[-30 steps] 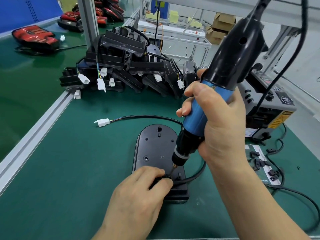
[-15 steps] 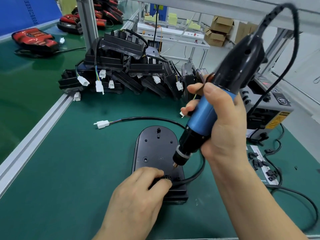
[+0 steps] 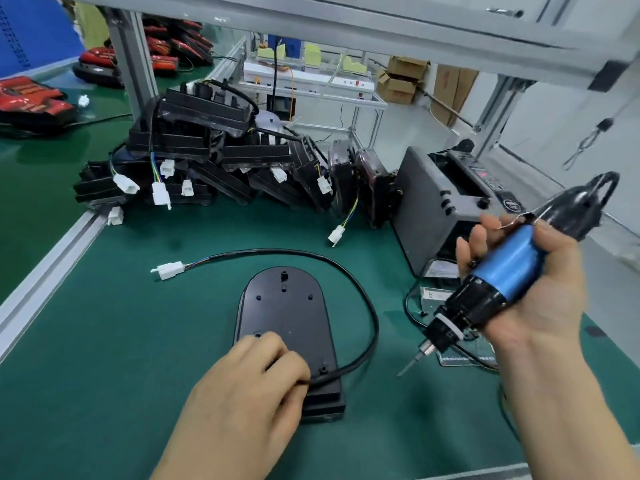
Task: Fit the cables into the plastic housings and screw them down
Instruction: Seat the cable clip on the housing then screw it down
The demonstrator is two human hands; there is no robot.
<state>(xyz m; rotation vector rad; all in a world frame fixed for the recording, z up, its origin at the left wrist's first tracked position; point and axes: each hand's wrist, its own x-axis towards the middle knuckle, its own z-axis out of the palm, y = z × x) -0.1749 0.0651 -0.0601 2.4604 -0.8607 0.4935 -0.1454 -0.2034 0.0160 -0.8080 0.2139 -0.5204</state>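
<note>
A black plastic housing (image 3: 287,313) lies flat on the green mat near me. A black cable (image 3: 367,306) leaves its near end, loops round its right side and ends in a white connector (image 3: 169,270) on the left. My left hand (image 3: 249,386) rests on the housing's near end, fingers curled over the spot where the cable enters. My right hand (image 3: 530,289) grips a blue and black electric screwdriver (image 3: 498,275), held off to the right of the housing. Its bit (image 3: 408,365) points down-left above the mat.
A pile of black housings (image 3: 221,161) with white plugs sits at the back of the mat. A grey machine (image 3: 440,206) stands at the right, small black parts on a sheet (image 3: 460,358) beneath the screwdriver. An aluminium rail (image 3: 45,271) borders the left; red lamps (image 3: 31,102) lie beyond.
My right hand has lifted the screwdriver off the housing's near end and swung it right. My left hand stays on the housing where the cable enters.
</note>
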